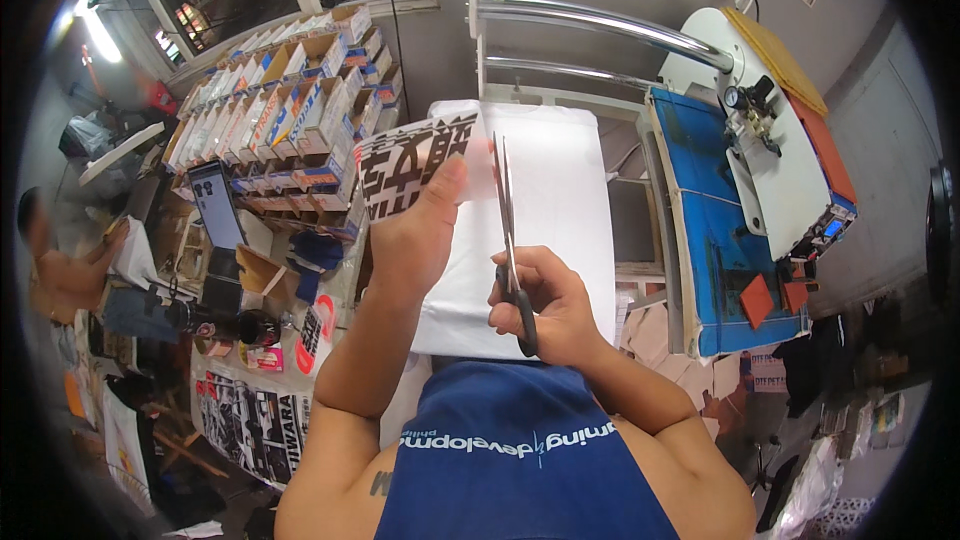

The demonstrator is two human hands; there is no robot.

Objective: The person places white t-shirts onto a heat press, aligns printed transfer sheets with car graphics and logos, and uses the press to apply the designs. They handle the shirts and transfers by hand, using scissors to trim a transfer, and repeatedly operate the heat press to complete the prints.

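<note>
Printed sheet point(415, 165), black-and-white, thin and floppy by the look of it: likely light, easily creased, best pinched near the edge by the cut line. Left hand point(415, 230) is closed on its lower edge, thumb up over the front. Right hand point(545, 305) grips the scissors point(510, 240), blades upright just right of the sheet, above the white worktop point(560, 190).

Your left hand point(415, 230) holds the printed black-and-white transfer sheet point(415, 165) just left of the black-handled steel scissors point(510, 240) in your right hand point(545, 305). Both sit over the white fabric-covered platen point(560, 190). The rack of cardboard boxes point(290, 110) lies left, the blue-topped press table point(715, 230) right.
</note>
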